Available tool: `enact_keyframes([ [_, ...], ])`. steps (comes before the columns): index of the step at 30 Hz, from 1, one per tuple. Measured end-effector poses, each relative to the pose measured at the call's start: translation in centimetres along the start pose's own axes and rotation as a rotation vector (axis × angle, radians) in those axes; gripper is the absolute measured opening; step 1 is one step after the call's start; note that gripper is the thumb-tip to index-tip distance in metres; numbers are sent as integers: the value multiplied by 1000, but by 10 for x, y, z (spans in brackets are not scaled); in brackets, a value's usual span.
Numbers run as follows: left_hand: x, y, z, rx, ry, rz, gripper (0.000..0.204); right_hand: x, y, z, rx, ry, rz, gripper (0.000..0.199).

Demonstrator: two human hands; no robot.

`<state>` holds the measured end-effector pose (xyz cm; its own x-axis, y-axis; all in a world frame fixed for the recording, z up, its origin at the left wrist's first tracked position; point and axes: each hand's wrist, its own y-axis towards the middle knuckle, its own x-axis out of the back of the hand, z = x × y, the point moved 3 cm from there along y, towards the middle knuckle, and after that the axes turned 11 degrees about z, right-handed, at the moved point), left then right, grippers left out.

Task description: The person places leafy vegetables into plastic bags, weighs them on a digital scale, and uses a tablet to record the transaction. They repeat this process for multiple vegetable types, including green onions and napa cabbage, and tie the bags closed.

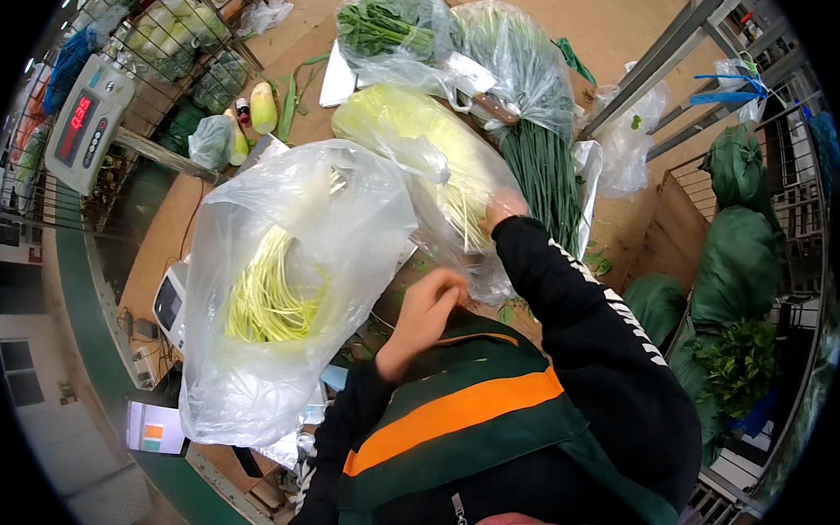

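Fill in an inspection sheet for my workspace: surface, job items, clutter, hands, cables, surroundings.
Surface: brown tabletop, partly covered.
Job items: central bag of yellow stems; left bag of yellow stems; partly bagged long green leaves.
Clutter: wooden-handled knife lying among the bags.
Left hand: fingers curled, nothing seen in it.
Right hand: at the central bag's near end; grip unclear.
Cables: thin dark cable at left.
Surroundings: display unit left, green sacks right.

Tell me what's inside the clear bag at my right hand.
Yellow stalks show in the bag; its cloudy plastic blurs their far part, and anything beneath them is hidden.
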<state>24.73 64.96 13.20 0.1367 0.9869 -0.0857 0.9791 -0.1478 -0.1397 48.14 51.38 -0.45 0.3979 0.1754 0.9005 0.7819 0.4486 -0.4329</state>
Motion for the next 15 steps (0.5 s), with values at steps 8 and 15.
enact_keyframes([
  [8,-31,132,122,1,293,-361,34,-5,75,-59,141,269,377,47],
  [15,-40,192,159,-62,-321,-95,62,4,56,-22,-45,315,563,71],
])
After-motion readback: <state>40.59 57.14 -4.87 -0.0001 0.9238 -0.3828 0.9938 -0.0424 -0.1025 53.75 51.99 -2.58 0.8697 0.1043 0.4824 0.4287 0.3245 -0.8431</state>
